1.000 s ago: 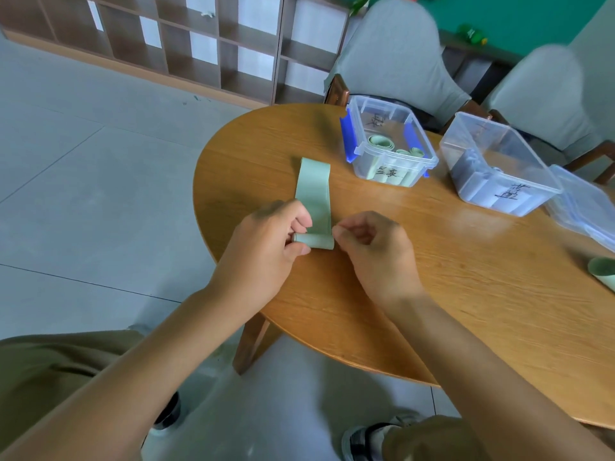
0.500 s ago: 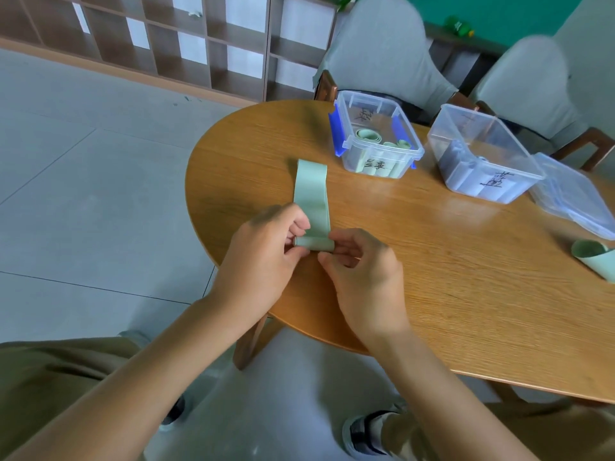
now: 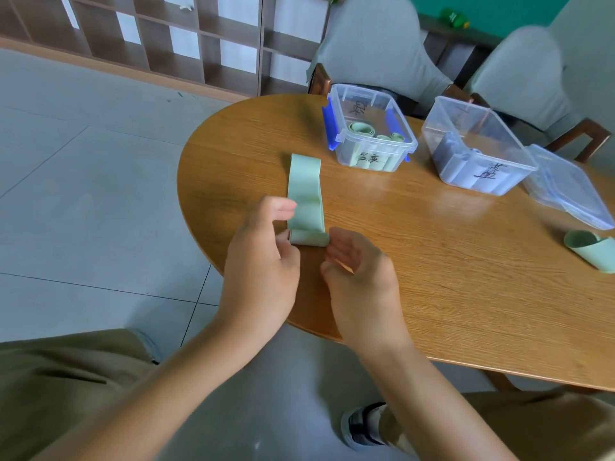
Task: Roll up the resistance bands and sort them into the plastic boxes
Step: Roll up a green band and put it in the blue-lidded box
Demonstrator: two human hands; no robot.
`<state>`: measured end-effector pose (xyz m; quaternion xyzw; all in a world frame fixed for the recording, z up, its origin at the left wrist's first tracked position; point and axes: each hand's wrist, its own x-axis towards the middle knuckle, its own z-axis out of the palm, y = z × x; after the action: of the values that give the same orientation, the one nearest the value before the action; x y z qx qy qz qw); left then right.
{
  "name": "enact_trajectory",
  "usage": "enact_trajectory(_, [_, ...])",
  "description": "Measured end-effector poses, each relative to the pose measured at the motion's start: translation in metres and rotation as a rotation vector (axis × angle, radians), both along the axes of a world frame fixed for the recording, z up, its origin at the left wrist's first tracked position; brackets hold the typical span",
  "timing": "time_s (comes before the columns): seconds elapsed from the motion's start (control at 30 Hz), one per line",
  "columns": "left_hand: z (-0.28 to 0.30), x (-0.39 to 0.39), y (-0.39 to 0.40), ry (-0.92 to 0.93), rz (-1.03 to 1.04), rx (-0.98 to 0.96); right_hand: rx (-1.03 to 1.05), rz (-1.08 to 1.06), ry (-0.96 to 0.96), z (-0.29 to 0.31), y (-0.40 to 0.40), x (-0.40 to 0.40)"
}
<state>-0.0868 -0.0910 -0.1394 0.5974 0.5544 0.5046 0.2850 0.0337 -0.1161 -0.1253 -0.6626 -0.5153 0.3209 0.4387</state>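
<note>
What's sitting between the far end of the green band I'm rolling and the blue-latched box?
Nothing: the head view shows only bare wooden table between the green band and the blue-latched box.

Green band (near end rolled), flat
</note>
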Motion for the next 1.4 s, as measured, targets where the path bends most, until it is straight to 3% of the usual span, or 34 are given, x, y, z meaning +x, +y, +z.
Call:
enact_trajectory(0.4, [0.007, 0.02, -0.026, -0.466, -0.119, -0.209, -0.009, 0.058, -0.188, -0.008, -0.008, -0.005])
enact_trajectory(0.57, [0.011, 0.02, -0.026, -0.596, -0.128, -0.262, 0.011, 0.063, -0.142, -0.01, -0.007, -0.004])
enact_trajectory(0.97, [0.008, 0.012, -0.023, -0.685, -0.107, -0.327, 0.031, 0.077, -0.196, -0.013, -0.005, 0.006])
enact_trajectory(1.1, [0.01, 0.012, -0.025, -0.589, -0.121, -0.33, 0.08, 0.108, -0.326, -0.013, -0.006, 0.007])
enact_trajectory(1.4, [0.006, 0.001, -0.017, -0.109, -0.097, -0.219, 0.232, 0.182, -0.759, -0.025, -0.004, 0.009])
